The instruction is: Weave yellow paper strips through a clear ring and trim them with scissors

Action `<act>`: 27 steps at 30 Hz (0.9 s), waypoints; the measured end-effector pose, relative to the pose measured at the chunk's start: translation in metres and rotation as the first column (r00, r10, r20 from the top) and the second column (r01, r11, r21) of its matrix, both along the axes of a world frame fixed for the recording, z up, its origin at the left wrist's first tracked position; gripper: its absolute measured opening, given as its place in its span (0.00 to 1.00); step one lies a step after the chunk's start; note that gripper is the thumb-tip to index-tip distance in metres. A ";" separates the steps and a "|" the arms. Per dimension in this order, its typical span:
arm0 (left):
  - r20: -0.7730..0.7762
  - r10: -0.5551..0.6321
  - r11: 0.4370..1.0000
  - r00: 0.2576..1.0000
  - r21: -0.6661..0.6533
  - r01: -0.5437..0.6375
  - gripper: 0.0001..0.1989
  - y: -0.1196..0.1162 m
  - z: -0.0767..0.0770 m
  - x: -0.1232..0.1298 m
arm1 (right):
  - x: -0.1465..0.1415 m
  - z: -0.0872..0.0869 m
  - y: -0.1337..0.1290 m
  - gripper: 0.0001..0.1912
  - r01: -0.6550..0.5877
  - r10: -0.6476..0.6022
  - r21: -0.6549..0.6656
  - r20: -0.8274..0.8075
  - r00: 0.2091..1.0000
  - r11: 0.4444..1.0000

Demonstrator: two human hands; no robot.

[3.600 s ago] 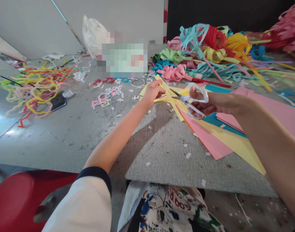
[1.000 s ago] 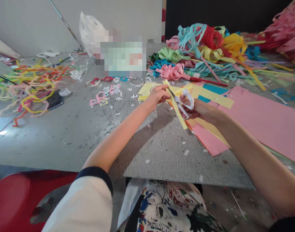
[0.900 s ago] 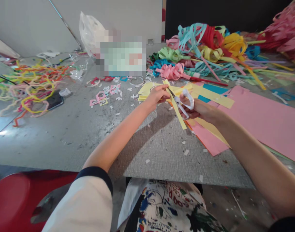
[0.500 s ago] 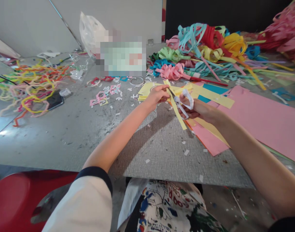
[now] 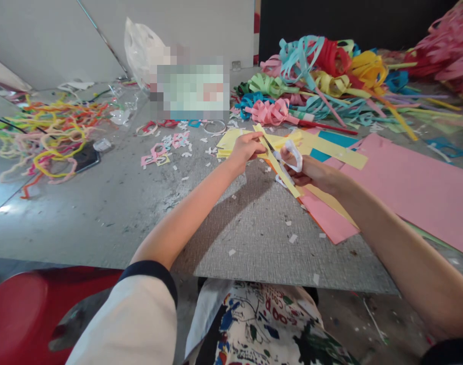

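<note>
My left hand (image 5: 247,151) pinches a narrow yellow paper strip (image 5: 291,185) near its upper end, and the strip slants down to the right. White-handled scissors (image 5: 293,155) are in my right hand (image 5: 308,171), fingers wrapped about the loops. Their blades point up and left along the strip, close to my left fingertips. Part of the lower handle is hidden behind the strip. Below and behind both hands lie yellow paper pieces (image 5: 227,139) and a longer yellow strip (image 5: 340,152).
Pink sheets (image 5: 417,187) cover the table on the right. Curled paper-strip flowers (image 5: 300,61) are heaped at the back right. Tangled pipe cleaners (image 5: 52,132) lie at the left. White scraps dot the grey table (image 5: 159,218). A red stool (image 5: 18,309) stands at the lower left.
The strip's lower end has swung slightly right and up, now crossing in front of the scissors' lower handle. The scissor handles look closer together. My left hand has barely moved.
</note>
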State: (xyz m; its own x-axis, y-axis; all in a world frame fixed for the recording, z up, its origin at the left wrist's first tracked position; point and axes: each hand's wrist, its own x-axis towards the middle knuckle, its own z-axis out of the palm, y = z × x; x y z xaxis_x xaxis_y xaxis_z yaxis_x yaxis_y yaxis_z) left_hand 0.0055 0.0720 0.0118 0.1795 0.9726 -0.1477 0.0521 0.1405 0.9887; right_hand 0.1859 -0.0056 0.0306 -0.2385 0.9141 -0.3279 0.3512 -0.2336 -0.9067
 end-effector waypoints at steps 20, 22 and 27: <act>-0.018 -0.054 0.998 0.998 0.021 0.054 0.25 0.002 -0.005 0.000 | 0.000 0.000 -0.001 0.33 -0.004 0.004 0.036 0.003 1.000 0.999; -0.027 -0.056 0.998 0.998 0.017 0.057 0.24 0.003 -0.005 0.000 | 0.001 0.000 -0.001 0.33 -0.002 0.002 0.045 0.005 1.000 0.999; -0.037 -0.071 0.997 0.997 0.023 0.072 0.24 0.003 -0.005 -0.001 | 0.000 0.000 -0.001 0.34 -0.004 0.003 0.038 0.009 1.000 0.999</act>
